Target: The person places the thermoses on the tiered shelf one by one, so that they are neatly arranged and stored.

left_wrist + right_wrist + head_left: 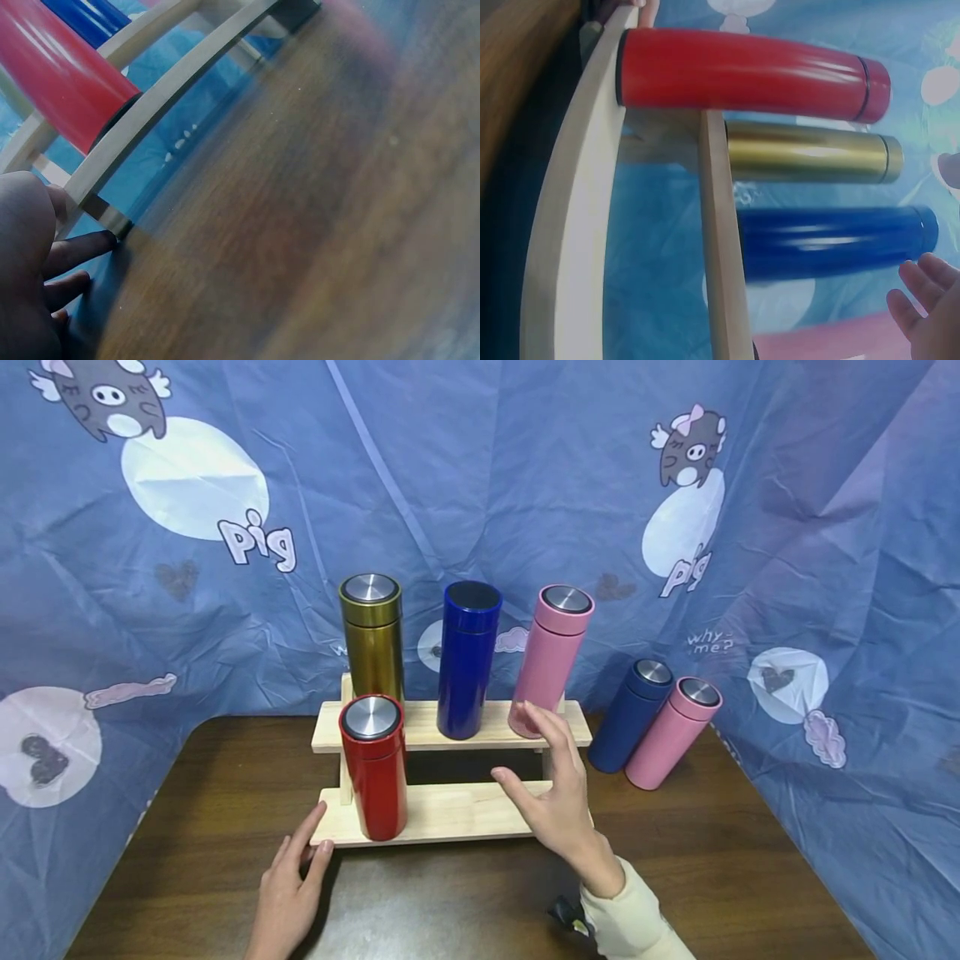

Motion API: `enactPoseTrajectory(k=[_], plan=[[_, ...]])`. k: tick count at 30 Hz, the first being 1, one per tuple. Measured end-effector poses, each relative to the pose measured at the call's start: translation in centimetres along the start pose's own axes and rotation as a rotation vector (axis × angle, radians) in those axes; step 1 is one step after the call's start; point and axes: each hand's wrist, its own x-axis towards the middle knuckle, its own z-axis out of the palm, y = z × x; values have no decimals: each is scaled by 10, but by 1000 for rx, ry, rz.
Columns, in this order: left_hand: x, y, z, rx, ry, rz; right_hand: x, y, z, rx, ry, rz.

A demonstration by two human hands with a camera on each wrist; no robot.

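A two-tier wooden rack (465,810) holds several metal vacuum flasks. On its lower shelf, at the left, stands a red flask (381,777). Along the upper shelf are a gold flask (372,647), a blue flask (467,660) and a pink flask (551,652). My left hand (292,877) touches the lower shelf's left end with fingers fairly straight. Thumb and fingers spread apart, my right hand (558,793) is raised before the rack's right side, overlapping the pink flask's base in the head view. Nothing is between its fingers; the right wrist view shows its fingertips (922,281).
Right of the rack, a dark blue flask (630,718) and another pink flask (673,735) stand side by side on the brown wooden table (442,910). A blue patterned cloth (480,468) hangs behind. A small black object (567,914) lies by the right sleeve.
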Motion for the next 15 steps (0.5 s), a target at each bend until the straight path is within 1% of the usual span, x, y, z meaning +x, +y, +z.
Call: enactPoseTrajectory(k=[5, 9, 15], plan=[[0, 0, 0, -5, 2, -3, 1, 4, -14, -57, 42, -9], [0, -1, 0, -1, 3, -2, 5, 8, -24, -52, 64, -4], [1, -1, 1, 5, 8, 1, 11, 12, -40, -31, 111, 30]])
